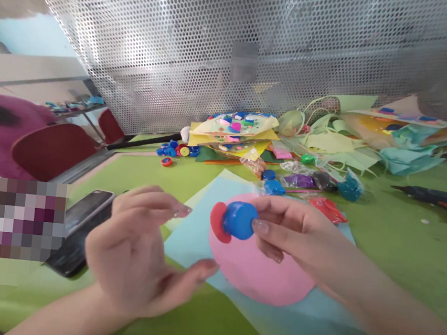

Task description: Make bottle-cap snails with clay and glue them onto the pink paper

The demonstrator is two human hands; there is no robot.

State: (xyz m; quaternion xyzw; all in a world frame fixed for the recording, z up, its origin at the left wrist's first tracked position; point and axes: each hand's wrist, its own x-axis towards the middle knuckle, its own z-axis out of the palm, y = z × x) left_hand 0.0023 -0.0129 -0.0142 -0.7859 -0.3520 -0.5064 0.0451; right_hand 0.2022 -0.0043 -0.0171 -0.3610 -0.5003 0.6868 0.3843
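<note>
Between the thumb and fingers of my right hand (pixel 289 226) is a blue bottle cap (pixel 239 220). A flattened piece of red clay (pixel 221 222) sticks to the cap's left side. My left hand (pixel 144 249) is just left of the cap, with thumb and fingers spread apart and nothing in them. Beneath both hands lies a pink paper circle (pixel 263 282) on a light blue sheet of paper (pixel 193 238).
A phone (pixel 83 233) lies at left. Several bottle caps (pixel 176 148), decorated papers (pixel 231 128) and bagged clay pieces (pixel 301 181) sit farther back. A glue gun (pixel 434 197) rests at right on the green table (pixel 409 248). Behind stands a perforated metal panel (pixel 180 37).
</note>
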